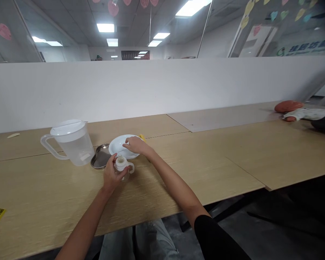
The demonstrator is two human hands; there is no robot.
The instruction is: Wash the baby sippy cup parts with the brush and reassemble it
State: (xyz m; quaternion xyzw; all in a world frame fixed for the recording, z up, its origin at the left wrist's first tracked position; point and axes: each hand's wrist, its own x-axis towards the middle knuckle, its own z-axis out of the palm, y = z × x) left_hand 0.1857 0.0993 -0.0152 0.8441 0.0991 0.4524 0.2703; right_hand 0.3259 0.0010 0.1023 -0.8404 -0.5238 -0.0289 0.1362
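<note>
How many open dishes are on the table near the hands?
2: the metal tray, just right of the jug, and the white bowl, partly covered by the right hand. Something small could be hidden behind the jug.

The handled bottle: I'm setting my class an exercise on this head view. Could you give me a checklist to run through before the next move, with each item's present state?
1. Left hand gripping the bottle: ok, fingers around its side.
2. Bottle roughly upright: ok, its translucent tip points up.
3. Bottle's base resting on the table: cannot tell.
4. Right hand clear of the white dish: not ok, it reaches over it.
5. Right fingertips free of any small item: cannot tell, too little detail.
6. Pitcher standing upright: ok, left of the metal tray.
</note>
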